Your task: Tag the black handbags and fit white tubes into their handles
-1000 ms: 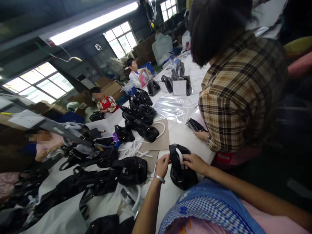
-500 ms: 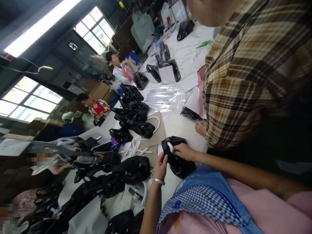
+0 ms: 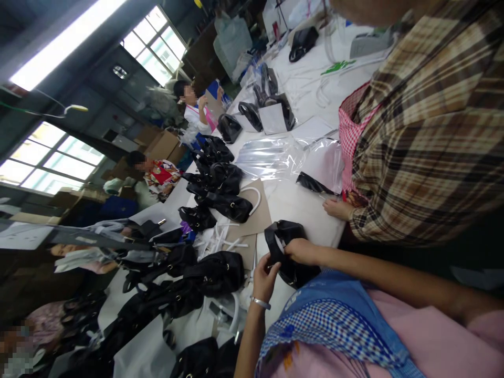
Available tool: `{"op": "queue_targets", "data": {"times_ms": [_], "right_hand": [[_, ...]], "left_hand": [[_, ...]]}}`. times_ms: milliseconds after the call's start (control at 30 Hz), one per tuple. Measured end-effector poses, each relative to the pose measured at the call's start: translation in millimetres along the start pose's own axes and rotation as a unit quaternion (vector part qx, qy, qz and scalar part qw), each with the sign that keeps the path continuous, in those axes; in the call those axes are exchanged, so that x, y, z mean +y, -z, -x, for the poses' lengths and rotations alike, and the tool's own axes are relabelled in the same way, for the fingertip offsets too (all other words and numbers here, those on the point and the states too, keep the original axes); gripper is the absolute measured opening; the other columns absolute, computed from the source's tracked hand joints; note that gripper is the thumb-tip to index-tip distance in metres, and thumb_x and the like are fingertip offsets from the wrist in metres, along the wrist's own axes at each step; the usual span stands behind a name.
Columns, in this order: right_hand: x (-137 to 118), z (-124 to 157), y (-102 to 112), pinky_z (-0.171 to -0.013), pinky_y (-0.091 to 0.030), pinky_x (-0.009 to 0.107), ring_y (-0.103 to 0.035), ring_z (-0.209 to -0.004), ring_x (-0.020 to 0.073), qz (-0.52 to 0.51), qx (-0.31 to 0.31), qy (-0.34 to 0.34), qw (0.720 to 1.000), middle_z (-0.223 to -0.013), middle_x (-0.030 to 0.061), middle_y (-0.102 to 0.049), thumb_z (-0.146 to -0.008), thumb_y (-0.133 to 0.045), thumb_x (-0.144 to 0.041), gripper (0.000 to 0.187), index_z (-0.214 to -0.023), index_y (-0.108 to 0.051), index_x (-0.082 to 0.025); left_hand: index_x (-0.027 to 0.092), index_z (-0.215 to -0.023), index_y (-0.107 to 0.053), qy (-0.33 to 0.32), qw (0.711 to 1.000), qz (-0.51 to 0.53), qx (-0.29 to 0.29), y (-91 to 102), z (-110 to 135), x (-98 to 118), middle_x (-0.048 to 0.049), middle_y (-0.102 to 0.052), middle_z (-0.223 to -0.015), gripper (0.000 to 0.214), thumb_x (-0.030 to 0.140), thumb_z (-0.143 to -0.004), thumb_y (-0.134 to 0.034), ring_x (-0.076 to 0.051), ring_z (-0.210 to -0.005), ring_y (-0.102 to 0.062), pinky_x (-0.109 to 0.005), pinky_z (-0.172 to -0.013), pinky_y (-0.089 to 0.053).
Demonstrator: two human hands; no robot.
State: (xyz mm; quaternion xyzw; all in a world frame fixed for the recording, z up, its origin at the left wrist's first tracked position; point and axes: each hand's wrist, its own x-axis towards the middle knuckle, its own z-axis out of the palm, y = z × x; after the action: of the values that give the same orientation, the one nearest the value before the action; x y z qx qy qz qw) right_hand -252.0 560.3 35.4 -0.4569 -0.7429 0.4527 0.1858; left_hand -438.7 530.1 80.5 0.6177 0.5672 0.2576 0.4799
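A black handbag (image 3: 302, 273) rests on the white table close to my body, its wide handle loop (image 3: 272, 237) raised toward the left. My left hand (image 3: 266, 277), with a silver bracelet at the wrist, pinches the lower part of the loop between thumb and fingers. Inside the loop a white padding strip (image 3: 280, 244) shows as a thin curved sliver. My right hand (image 3: 302, 251) is closed at that strip from the other side, its fingertips partly hidden by the handle.
Black handbags (image 3: 220, 273) crowd the table's left side. White strips (image 3: 230, 239) lie beside brown cardboard (image 3: 258, 210). Clear plastic sheets (image 3: 268, 157) spread farther up. A co-worker in a plaid shirt (image 3: 417, 147) stands close on the right; others sit across the table.
Less of the white strip shows in the handle loop now. My left hand has shifted slightly down, its thumb and fingers farther apart. The plaid-shirted co-worker has moved to the right.
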Motion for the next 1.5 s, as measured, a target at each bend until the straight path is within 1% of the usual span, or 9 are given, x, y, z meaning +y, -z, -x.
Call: {"op": "queue_targets", "data": {"times_ms": [167,267,333,500,633,733,1033,1300,1500], "right_hand": [[1.8,4.0,-6.7,-0.059,-0.042,0.026,-0.063,-0.066,0.0207,0.002,-0.015,-0.018,1.000,-0.068,0.0101,-0.070,-0.060,-0.056,-0.005,0.021,-0.070,-0.072,-0.014],[0.8,14.4,5.9,-0.064,-0.045,0.026,-0.064,-0.072,0.0188,-0.029,0.011,-0.018,0.999,-0.080,0.0085,-0.071,-0.072,-0.049,-0.010,0.025,-0.084,-0.071,-0.015],[-1.7,21.7,14.8,-0.070,-0.047,0.027,-0.063,-0.078,0.0180,-0.132,0.040,-0.022,0.990,-0.090,0.0072,-0.070,-0.083,-0.043,-0.020,0.028,-0.093,-0.069,-0.016],[-20.6,29.4,20.5,-0.083,-0.048,0.034,-0.062,-0.087,0.0191,-0.465,0.028,-0.087,0.881,-0.093,0.0069,-0.068,-0.086,-0.043,-0.055,0.049,-0.103,-0.064,-0.015],[-38.7,22.3,19.0,-0.081,-0.048,0.031,-0.063,-0.088,0.0190,-0.604,0.032,-0.133,0.785,-0.095,0.0097,-0.068,-0.081,-0.056,-0.052,0.041,-0.096,-0.065,-0.014],[-46.7,15.9,20.5,-0.078,-0.047,0.028,-0.063,-0.084,0.0172,-0.646,0.049,-0.150,0.747,-0.091,0.0097,-0.068,-0.076,-0.066,-0.042,0.031,-0.088,-0.066,-0.013],[-68.6,10.0,24.3,-0.069,-0.048,0.027,-0.062,-0.074,0.0159,-0.545,0.160,-0.113,0.815,-0.083,0.0046,-0.068,-0.076,-0.064,-0.041,0.028,-0.087,-0.065,-0.015],[-75.0,-39.0,96.3,-0.054,-0.049,0.022,-0.060,-0.061,0.0135,-0.490,0.251,-0.108,0.827,-0.070,0.0014,-0.065,-0.068,-0.073,-0.041,0.030,-0.085,-0.064,-0.017],[-30.0,-106.1,138.2,-0.063,-0.055,0.035,-0.065,-0.069,0.0221,-0.331,0.297,-0.109,0.889,-0.077,0.0090,-0.068,-0.067,-0.069,-0.044,0.034,-0.086,-0.065,-0.015]], "left_hand": [[0.016,-0.114,-0.060,-0.012,0.997,0.070,0.017,-9.3,-2.6,6.1,-0.0119,-0.063,-0.115,0.038,0.033,-0.079,-0.062,-0.023,-0.107,-0.058,-0.038,-0.095,-0.047],[0.016,-0.117,-0.059,-0.008,0.994,0.109,0.001,-12.4,-1.1,8.6,-0.0114,-0.064,-0.116,0.040,0.032,-0.080,-0.061,-0.024,-0.109,-0.058,-0.041,-0.100,-0.043],[0.016,-0.116,-0.060,-0.008,0.992,0.122,-0.005,-14.9,1.9,10.3,-0.0104,-0.065,-0.114,0.038,0.032,-0.081,-0.061,-0.024,-0.109,-0.058,-0.040,-0.101,-0.042],[0.016,-0.101,-0.067,0.002,0.995,0.101,0.001,-26.9,10.1,13.0,-0.0071,-0.070,-0.096,0.030,0.036,-0.081,-0.059,-0.023,-0.090,-0.063,-0.034,-0.084,-0.050],[0.018,-0.101,-0.069,-0.009,0.993,0.114,0.020,-35.5,12.9,14.1,-0.0051,-0.071,-0.094,0.031,0.039,-0.082,-0.056,-0.024,-0.090,-0.063,-0.034,-0.082,-0.051],[0.021,-0.106,-0.068,-0.024,0.988,0.145,0.040,-38.0,12.9,12.6,-0.0051,-0.069,-0.105,0.032,0.039,-0.080,-0.060,-0.026,-0.101,-0.061,-0.038,-0.093,-0.047],[0.019,-0.110,-0.065,-0.035,0.987,0.144,0.068,-31.6,18.1,12.2,-0.0093,-0.065,-0.116,0.037,0.039,-0.080,-0.060,-0.026,-0.110,-0.057,-0.038,-0.101,-0.043],[0.016,-0.097,-0.070,0.025,0.972,0.198,0.128,-13.6,24.9,-17.6,-0.0121,-0.070,-0.100,0.035,0.044,-0.078,-0.060,-0.025,-0.094,-0.064,-0.036,-0.088,-0.051],[0.015,-0.094,-0.070,0.092,0.944,0.251,0.193,-2.1,34.6,-51.5,-0.0130,-0.070,-0.095,0.045,0.054,-0.074,-0.060,-0.026,-0.088,-0.065,-0.035,-0.077,-0.053]]}}
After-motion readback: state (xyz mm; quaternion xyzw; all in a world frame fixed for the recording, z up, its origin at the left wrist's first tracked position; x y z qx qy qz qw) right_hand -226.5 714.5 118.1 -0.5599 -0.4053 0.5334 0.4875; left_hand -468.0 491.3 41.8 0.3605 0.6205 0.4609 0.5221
